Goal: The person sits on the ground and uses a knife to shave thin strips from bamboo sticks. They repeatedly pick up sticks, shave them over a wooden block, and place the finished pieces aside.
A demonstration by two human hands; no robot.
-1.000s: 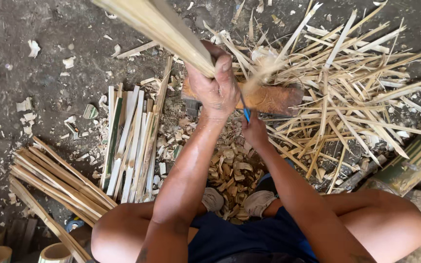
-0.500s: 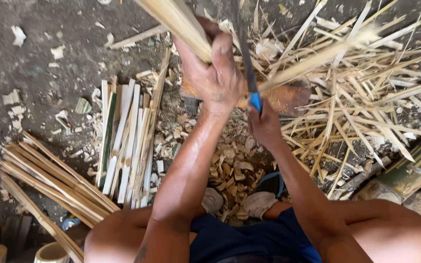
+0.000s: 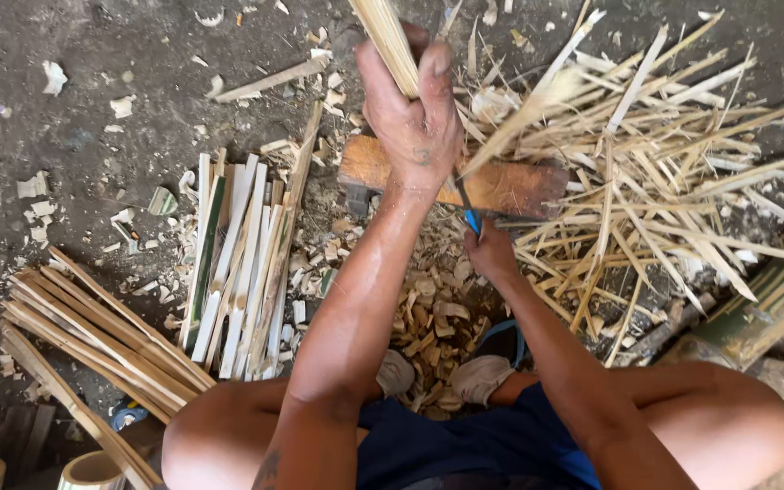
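Observation:
My left hand (image 3: 415,118) is raised and closed around a pale bamboo stick (image 3: 387,41) that runs up out of the top of the view. My right hand (image 3: 490,254) is lower, gripping a knife with a blue handle (image 3: 471,220) whose blade is mostly hidden behind my left hand. Below both hands lies a brown wooden chopping block (image 3: 510,186) on the dirt floor. A split sliver (image 3: 537,104) peels off to the right of the stick.
A heap of thin bamboo strips (image 3: 673,181) fills the right side. A neat row of flat slats (image 3: 238,263) lies left of the block, with longer brown sticks (image 3: 93,336) further left. Chips (image 3: 428,318) litter the ground between my knees.
My left hand has lifted higher with the stick. The sliver has split away to the right, and the view has shifted slightly.

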